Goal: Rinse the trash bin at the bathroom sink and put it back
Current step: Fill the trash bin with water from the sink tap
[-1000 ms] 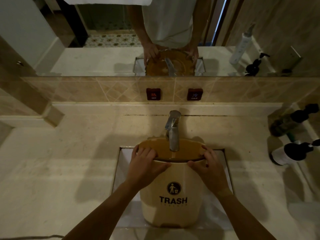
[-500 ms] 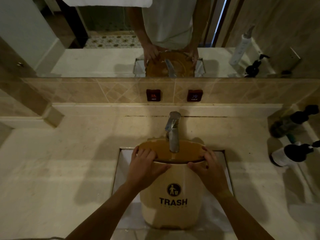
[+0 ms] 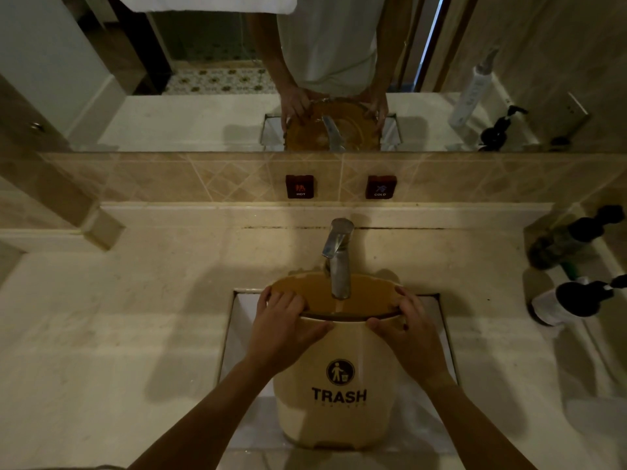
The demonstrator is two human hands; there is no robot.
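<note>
Pale marble table (image 3: 112,334) with rectangular sink (image 3: 237,334) sunk in, faucet (image 3: 337,259) behind it; two dark-capped pump bottles (image 3: 573,300) lying at far right edge.

The trash bin (image 3: 336,378) is a round, cream-colored tub. On its front is a dark round picture of a little person dropping trash, and under it the word TRASH in big dark letters. It stands in the white sink (image 3: 241,320), with its open top tipped toward the wall. Its mouth sits right under the silver faucet (image 3: 337,259). The inside looks brown. A hand grips the rim on each side.
</note>
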